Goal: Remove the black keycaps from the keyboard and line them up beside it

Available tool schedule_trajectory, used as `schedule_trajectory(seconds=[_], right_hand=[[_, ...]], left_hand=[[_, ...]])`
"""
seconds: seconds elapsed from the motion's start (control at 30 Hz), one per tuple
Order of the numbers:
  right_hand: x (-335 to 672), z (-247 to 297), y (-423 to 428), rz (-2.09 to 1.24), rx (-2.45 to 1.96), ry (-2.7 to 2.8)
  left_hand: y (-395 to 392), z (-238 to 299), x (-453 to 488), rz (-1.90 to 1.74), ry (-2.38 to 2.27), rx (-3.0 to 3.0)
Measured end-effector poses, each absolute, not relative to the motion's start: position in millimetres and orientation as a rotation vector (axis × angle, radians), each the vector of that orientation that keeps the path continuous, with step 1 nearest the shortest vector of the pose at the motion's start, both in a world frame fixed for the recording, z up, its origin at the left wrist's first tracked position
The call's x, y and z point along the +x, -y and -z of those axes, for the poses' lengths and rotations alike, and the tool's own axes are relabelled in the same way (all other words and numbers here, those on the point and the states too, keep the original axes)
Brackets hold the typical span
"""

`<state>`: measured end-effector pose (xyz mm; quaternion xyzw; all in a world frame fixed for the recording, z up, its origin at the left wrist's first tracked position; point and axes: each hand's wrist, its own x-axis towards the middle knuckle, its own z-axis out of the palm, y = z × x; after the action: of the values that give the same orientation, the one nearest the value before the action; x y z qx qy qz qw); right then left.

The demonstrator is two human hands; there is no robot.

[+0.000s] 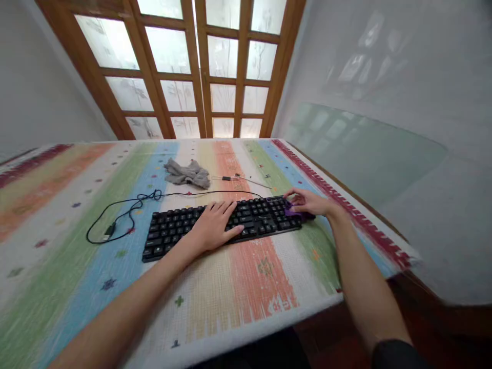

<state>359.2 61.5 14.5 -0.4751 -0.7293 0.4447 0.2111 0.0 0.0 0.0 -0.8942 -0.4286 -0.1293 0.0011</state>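
A black keyboard (169, 230) lies slightly slanted on the striped tablecloth. My left hand (215, 225) rests flat across its middle, fingers spread and the thumb pointing right. At the keyboard's right end, my right hand (307, 201) is closed on a purple cloth (292, 210), which presses on the keys around the number pad. Part of the cloth is hidden under the fingers. From the keyboard's back edge a black cable (184, 193) runs left into a loose loop, with its USB plug (110, 229) lying on the tablecloth.
Behind the keyboard lie a crumpled grey cloth (187, 173) and a thin wire-handled brush (242, 178). The striped tablecloth (203, 302) covers the table, whose front edge is close to me. A wall (384, 128) stands along the right, and wooden glazed doors (202, 77) are at the back.
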Motion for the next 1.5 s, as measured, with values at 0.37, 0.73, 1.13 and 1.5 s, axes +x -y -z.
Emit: schedule_trajectory(seconds=[0.37,0.73,1.13,1.5], right_hand=[[354.9,-11.7,-65.9,-1.129,-1.461,1.943],[354.9,-17.0,-63.0,-1.243,-1.534,1.95],[357.4,-29.2,-53.1,-1.329,-1.543,1.948],[351.1,-37.0,-49.4,-0.996,-1.467,1.759]], left_hand=[[-2.4,1.1,-2.0,0.495,1.302,-2.804],[-3.3,2.7,-3.4,0.465,1.301,-2.801],[-1.8,1.7,-2.7,0.49,1.29,-2.79],[-3.1,2.5,-0.3,0.474,1.311,-2.803]])
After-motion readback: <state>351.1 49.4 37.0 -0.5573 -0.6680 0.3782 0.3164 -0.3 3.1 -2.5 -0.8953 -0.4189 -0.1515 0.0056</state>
